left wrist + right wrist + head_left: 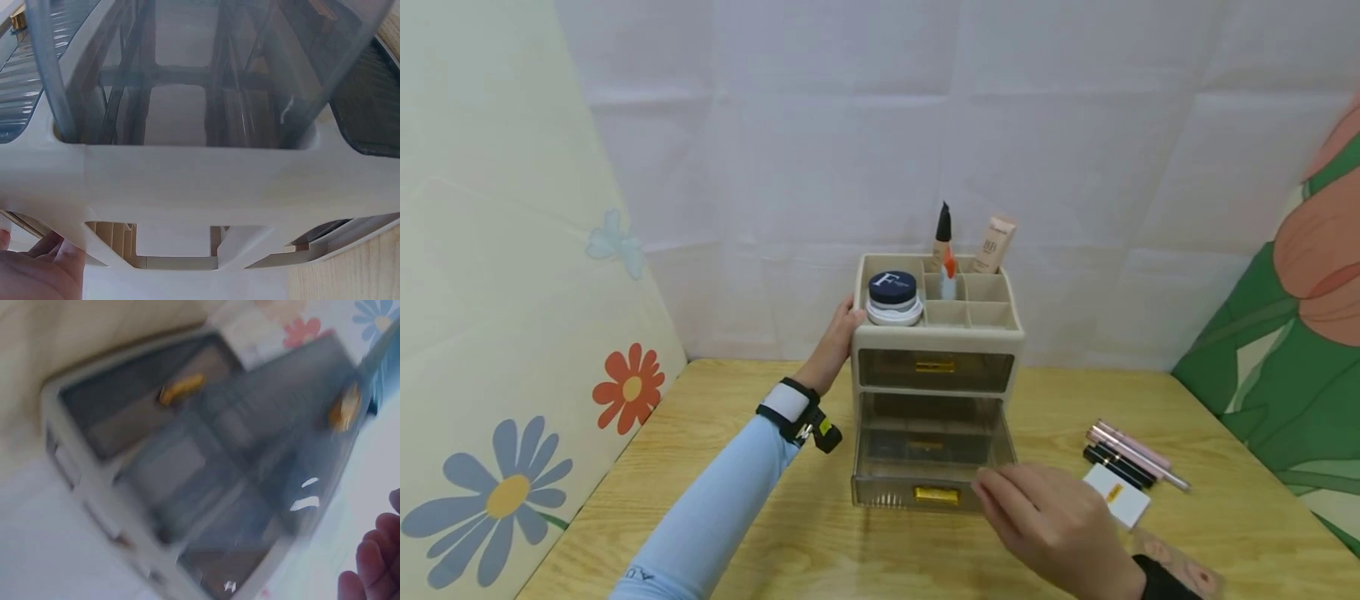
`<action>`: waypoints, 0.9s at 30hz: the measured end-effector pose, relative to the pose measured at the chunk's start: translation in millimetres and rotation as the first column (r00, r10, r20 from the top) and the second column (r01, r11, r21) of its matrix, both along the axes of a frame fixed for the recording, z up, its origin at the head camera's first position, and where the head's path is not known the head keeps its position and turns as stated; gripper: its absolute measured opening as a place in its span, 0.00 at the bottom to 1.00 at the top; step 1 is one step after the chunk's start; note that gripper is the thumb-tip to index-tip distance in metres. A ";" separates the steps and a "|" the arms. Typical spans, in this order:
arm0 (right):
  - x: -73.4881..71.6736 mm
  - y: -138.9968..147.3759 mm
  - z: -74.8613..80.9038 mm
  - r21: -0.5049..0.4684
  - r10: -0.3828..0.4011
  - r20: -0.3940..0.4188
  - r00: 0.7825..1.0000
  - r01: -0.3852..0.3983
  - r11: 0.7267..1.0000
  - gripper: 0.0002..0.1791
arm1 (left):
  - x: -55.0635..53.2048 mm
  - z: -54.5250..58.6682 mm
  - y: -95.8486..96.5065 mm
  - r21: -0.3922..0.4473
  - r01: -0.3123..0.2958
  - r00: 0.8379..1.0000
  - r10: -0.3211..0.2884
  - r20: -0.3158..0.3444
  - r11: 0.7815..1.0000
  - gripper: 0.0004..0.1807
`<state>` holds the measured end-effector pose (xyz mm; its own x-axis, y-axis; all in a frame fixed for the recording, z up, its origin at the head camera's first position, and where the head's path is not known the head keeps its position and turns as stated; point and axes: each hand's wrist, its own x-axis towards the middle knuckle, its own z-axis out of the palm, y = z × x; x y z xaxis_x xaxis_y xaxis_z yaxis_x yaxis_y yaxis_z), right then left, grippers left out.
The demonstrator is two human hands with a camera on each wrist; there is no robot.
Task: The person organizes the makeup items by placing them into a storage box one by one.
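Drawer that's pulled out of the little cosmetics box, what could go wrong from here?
The drawer juts out of the box, so a further pull might slide it free or tip everything forward, though the left hand rests against the box's side. The right hand is close to the drawer's front corner, so a careless swing could knock it. If the box jolts, the jar and the leaning tube on top could topple.

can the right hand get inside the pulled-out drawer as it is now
Probably yes: the right hand looks empty beside the front corner of the clear drawer, whose front is uncovered, though the closed top drawer may hinder reaching further back.
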<state>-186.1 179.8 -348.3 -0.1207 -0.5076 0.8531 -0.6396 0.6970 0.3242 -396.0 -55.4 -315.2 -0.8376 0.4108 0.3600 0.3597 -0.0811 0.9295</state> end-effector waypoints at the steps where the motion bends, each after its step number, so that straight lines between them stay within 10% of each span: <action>1: -0.2 5.3 4.6 -0.002 -0.014 -0.018 1.000 0.014 1.000 0.22 | 0.1 0.0 -0.2 0.000 0.001 1.000 -0.001 -0.001 1.000 0.38; 12: -20.1 76.0 31.9 -0.023 -0.240 -0.105 0.965 0.239 0.971 0.24 | -1.2 -1.5 -0.2 0.000 -0.003 1.000 0.003 0.002 1.000 0.38; 27: -64.1 170.4 3.1 0.065 -0.400 0.188 0.897 0.395 0.916 0.39 | 2.4 -0.1 -0.9 -0.001 0.007 1.000 -0.007 -0.010 1.000 0.38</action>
<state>-250.2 350.2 -345.2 -0.4781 -0.4033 0.7802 -0.3625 0.8997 0.2430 -393.6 -56.3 -315.4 -0.8308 0.4174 0.3681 0.3686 -0.0828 0.9259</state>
